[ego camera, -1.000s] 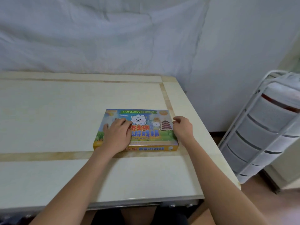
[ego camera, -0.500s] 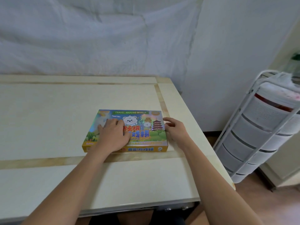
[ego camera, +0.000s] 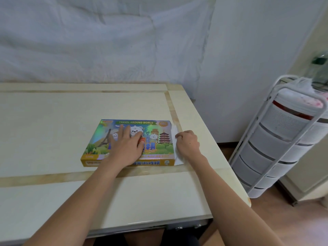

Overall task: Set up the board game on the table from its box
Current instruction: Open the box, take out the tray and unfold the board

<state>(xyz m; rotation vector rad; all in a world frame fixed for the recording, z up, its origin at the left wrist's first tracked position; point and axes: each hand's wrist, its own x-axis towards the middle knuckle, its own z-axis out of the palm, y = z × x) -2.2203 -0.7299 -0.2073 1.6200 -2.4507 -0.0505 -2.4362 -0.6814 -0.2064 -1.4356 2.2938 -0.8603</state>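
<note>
Box (ego camera: 127, 142) lies flat on the table (ego camera: 53, 121), near its right edge. Your left hand (ego camera: 126, 148) presses the lid with fingers spread flat. Your right hand (ego camera: 187, 143), fingers curled, pinches a white flap (ego camera: 175, 134) that half a second ago was shut against the box's right end; it now sticks out, so you've likely begun opening it

We can read "TRAVEL AROUND WORLD" on a green banner along the far edge of the game box (ego camera: 134, 139) lid; its other print is too blurred for us.
</note>
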